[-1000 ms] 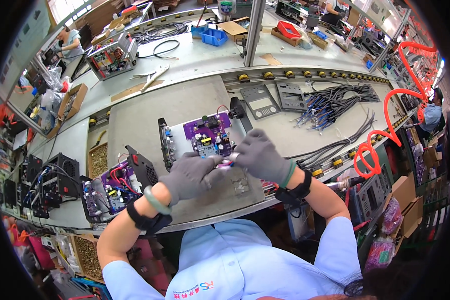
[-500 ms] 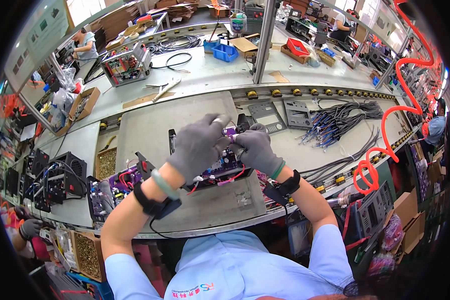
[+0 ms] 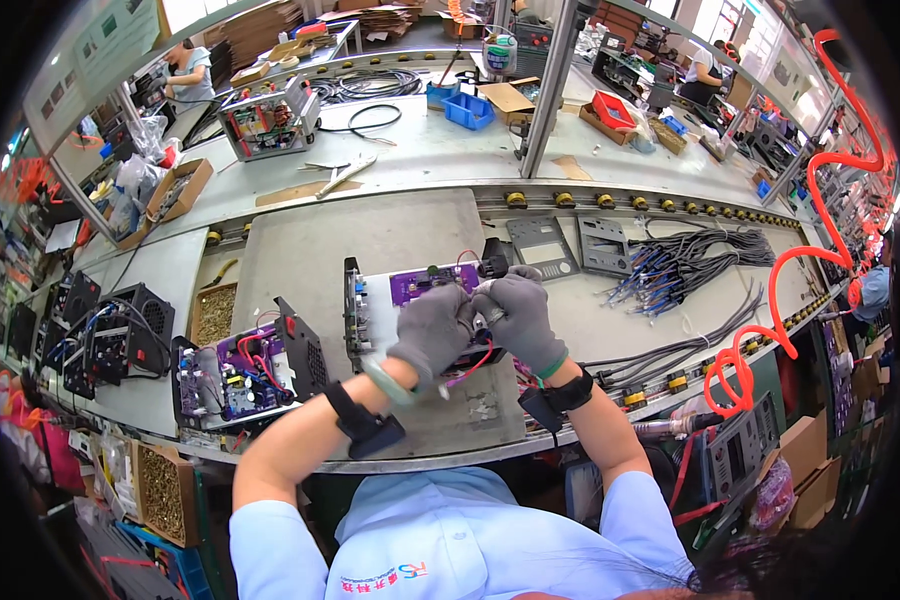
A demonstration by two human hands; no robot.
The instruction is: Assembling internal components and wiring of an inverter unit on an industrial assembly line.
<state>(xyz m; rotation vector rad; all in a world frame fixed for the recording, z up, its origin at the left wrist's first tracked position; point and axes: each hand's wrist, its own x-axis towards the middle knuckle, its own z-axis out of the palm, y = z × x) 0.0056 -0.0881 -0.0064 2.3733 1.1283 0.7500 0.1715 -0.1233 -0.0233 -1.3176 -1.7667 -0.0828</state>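
Note:
Both my hands wear grey gloves and meet above an open device chassis [image 3: 356, 300] in the middle of the bench. My left hand [image 3: 435, 328] is closed, its fingertips pressed against the fingers of the other hand. My right hand [image 3: 520, 315] is closed too, at the chassis's right side. Whatever the fingers pinch is hidden between them. A purple circuit board [image 3: 408, 288] shows inside the chassis beyond my left hand. Near my left wrist, a red wire [image 3: 472, 368] with a pink end sticks out toward me.
A second open unit with a purple board [image 3: 238, 372] stands to the left, near black housings [image 3: 135, 340]. Grey front panels [image 3: 543, 248] and bundled black cables [image 3: 705, 255] lie right. A metal post [image 3: 550, 95] rises behind; a coiled red air hose [image 3: 778, 300] hangs at right.
My left hand has come down and to the right, uncovering part of the purple board, and now meets my right hand. My view has shifted slightly.

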